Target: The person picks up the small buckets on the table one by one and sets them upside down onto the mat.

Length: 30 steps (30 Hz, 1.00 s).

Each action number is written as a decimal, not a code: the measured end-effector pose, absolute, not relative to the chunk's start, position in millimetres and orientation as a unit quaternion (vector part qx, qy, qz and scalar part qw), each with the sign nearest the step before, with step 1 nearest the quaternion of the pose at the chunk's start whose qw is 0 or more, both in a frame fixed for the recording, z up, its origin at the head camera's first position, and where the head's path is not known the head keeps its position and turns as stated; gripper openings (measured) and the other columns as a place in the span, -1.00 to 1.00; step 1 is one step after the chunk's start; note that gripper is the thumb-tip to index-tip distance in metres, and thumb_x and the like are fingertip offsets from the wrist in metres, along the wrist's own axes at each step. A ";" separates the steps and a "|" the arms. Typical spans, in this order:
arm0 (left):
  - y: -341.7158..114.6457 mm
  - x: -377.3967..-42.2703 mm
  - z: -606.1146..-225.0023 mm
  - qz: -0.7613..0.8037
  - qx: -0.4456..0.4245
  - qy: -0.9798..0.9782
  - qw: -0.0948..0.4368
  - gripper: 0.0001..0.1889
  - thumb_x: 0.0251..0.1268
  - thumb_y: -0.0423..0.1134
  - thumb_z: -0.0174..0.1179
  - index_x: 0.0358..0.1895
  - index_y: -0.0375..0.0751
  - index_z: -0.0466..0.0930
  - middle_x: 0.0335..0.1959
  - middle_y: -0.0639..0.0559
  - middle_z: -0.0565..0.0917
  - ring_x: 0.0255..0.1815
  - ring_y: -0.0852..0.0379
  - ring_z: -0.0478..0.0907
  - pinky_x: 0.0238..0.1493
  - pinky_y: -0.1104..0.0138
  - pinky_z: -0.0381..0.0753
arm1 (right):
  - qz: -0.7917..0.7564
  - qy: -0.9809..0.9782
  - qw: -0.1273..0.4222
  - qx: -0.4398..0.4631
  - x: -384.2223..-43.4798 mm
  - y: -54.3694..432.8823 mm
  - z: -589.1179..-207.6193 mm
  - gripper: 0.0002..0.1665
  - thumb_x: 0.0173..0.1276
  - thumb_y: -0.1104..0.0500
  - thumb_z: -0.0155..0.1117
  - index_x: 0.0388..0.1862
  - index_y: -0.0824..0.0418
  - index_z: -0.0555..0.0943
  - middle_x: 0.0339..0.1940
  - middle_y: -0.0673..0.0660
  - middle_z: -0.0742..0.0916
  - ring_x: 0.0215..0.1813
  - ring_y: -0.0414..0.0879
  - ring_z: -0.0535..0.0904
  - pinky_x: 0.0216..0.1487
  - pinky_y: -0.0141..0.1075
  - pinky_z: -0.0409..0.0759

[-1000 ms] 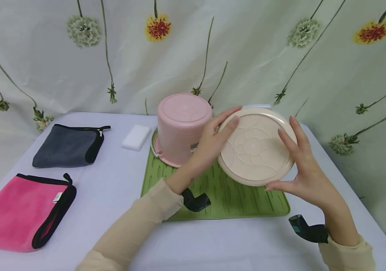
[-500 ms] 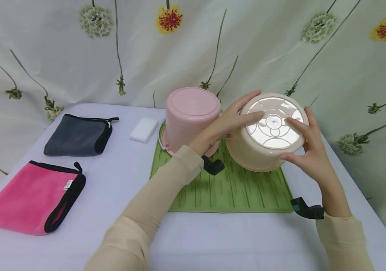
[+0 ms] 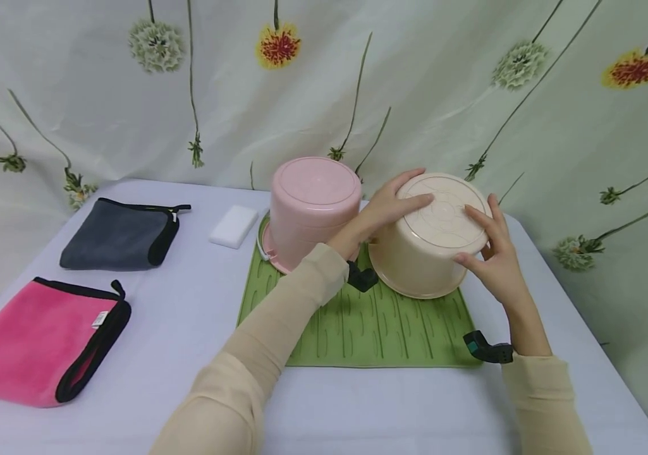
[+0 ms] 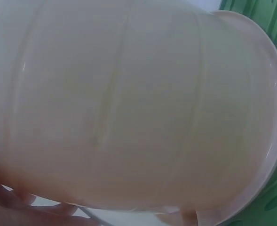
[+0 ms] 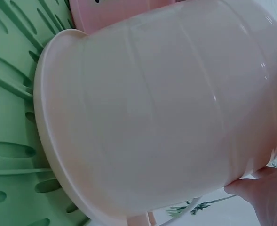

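Note:
A cream plastic bucket point(image 3: 423, 265) stands upside down on the right part of the green ridged mat point(image 3: 369, 335), leaning a little, with its base turned up. My left hand point(image 3: 389, 208) grips the base edge from the left, thumb lying on the base. On the opposite side, my right hand point(image 3: 493, 256) holds the same edge between thumb and fingers. The bucket's wall point(image 4: 143, 103) fills the left wrist view. Its rim point(image 5: 46, 108) is close against the mat in the right wrist view. Left of it, a pink bucket point(image 3: 315, 196) also stands upside down.
A white sponge block point(image 3: 234, 226) lies left of the mat on the white-covered table point(image 3: 187, 354). Further left are a folded dark grey cloth point(image 3: 116, 237) and a folded pink cloth point(image 3: 33, 344), both black-edged. Behind the table hangs a flowered curtain point(image 3: 215, 95).
The cream bucket's base faced the camera a second ago. Both hands have since tipped it base up and lowered its rim to the mat. The pink bucket has stayed in place.

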State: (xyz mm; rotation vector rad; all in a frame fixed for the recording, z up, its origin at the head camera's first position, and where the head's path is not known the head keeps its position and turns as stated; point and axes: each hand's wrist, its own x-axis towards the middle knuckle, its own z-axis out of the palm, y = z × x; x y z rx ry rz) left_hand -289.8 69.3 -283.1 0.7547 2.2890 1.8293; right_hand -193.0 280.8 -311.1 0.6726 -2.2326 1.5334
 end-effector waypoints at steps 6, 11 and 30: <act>68.1 -293.5 -286.4 0.603 0.241 0.759 0.042 -0.34 0.28 0.01 0.14 0.43 0.07 0.17 0.39 0.12 0.22 0.33 0.23 0.14 0.23 0.34 0.17 | 0.591 -0.756 0.161 0.230 -204.5 281.6 -316.8 -0.33 0.19 0.42 0.31 0.30 0.22 0.40 0.51 0.03 -0.14 0.47 0.07 -0.16 0.21 -0.41 0.24; 66.7 -286.1 -288.6 0.578 0.275 0.768 0.014 -0.31 0.32 -0.02 0.10 0.47 -0.03 0.07 0.43 0.04 0.14 0.37 0.25 0.05 0.27 0.40 0.07 | 0.585 -0.767 0.164 0.205 -209.6 283.9 -319.6 -0.42 0.29 0.39 0.21 0.30 0.21 0.40 0.51 0.06 -0.12 0.47 0.08 -0.15 0.34 -0.05 0.08; -96.7 -160.6 -271.7 0.528 0.405 0.739 0.108 -0.43 0.42 -0.03 0.02 0.44 0.03 0.14 0.40 0.18 0.17 0.37 0.13 0.13 0.23 0.01 0.22 | 0.533 -0.806 0.163 0.197 -201.5 301.3 -310.1 -0.37 0.44 0.30 0.02 0.46 0.13 0.17 0.51 0.11 -0.14 0.47 0.09 -0.17 0.35 0.05 -0.06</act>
